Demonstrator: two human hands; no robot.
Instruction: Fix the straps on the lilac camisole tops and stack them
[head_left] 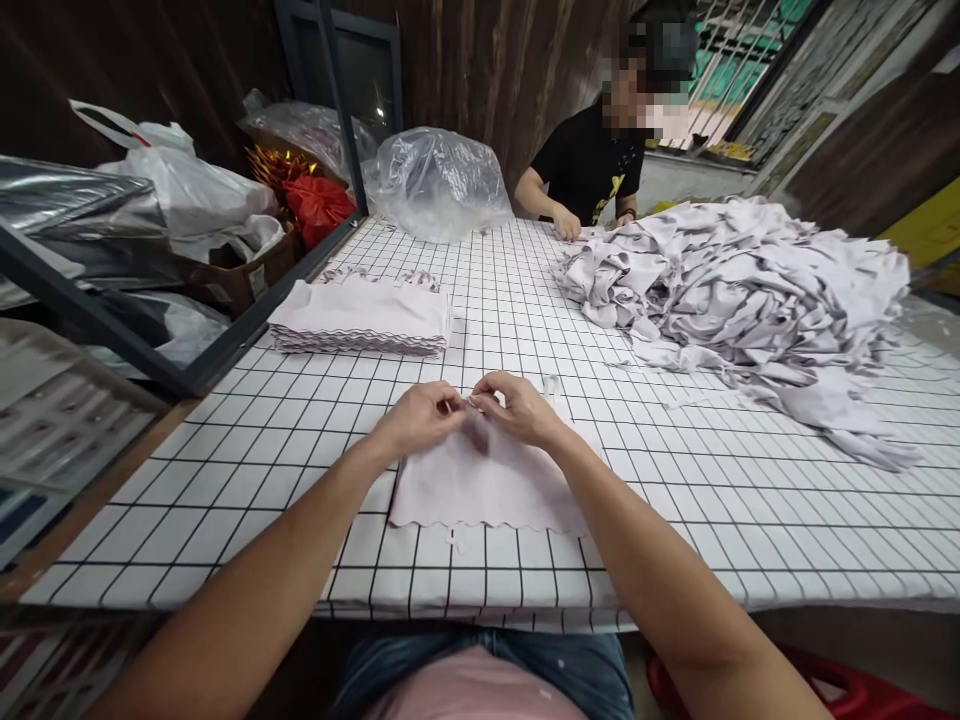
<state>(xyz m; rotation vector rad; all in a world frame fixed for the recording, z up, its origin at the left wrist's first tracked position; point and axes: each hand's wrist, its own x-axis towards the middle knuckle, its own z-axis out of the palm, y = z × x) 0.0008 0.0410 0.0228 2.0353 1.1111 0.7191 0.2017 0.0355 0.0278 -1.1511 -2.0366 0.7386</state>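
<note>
A pale lilac cloth (pixel 487 490) with a scalloped edge lies flat on the white grid-patterned table (pixel 300 440) in front of me. My left hand (pixel 420 415) and my right hand (pixel 517 405) meet at its far edge, both with fingers pinched on the cloth's top edge. A neat stack of the same cloths (pixel 360 320) sits to the left, beyond my hands. A large loose heap of unfolded cloths (pixel 742 290) fills the right side of the table.
Across the table a person in a black shirt (pixel 589 165) has hands on the heap's far edge. A clear plastic bag (pixel 439 185) stands at the table's back. Bags and boxes (pixel 187 200) crowd a dark metal rack on the left.
</note>
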